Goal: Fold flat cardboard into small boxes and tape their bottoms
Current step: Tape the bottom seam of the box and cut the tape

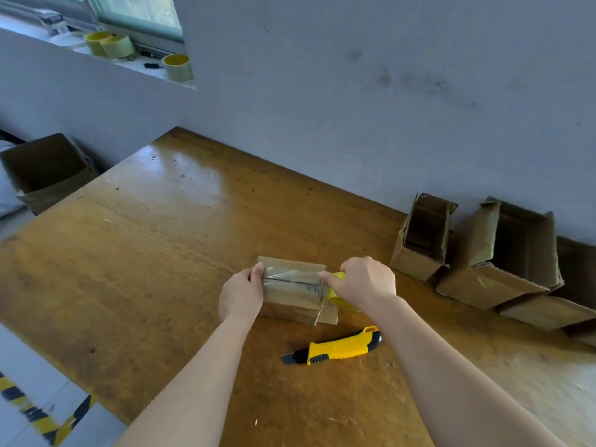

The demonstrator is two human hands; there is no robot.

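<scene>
Wooden and scuffed, the table (135,272) runs along a grey wall, and the work sits near its front edge, between both hands. The left hand (242,293) pinches the free end of clear tape (290,275) down over the left edge of the small box (292,293), thumb on top. The right hand (364,283) is closed round a yellow tape roll (335,296) just off the box's right edge. The strip lies left to right along the seam where the bottom flaps meet, so the cut likely belongs at the right end. A yellow utility knife (335,348) lies just in front of the box, nearer the right hand, its blade pointing left. Finished open boxes (419,243) stand against the wall to the right.
</scene>
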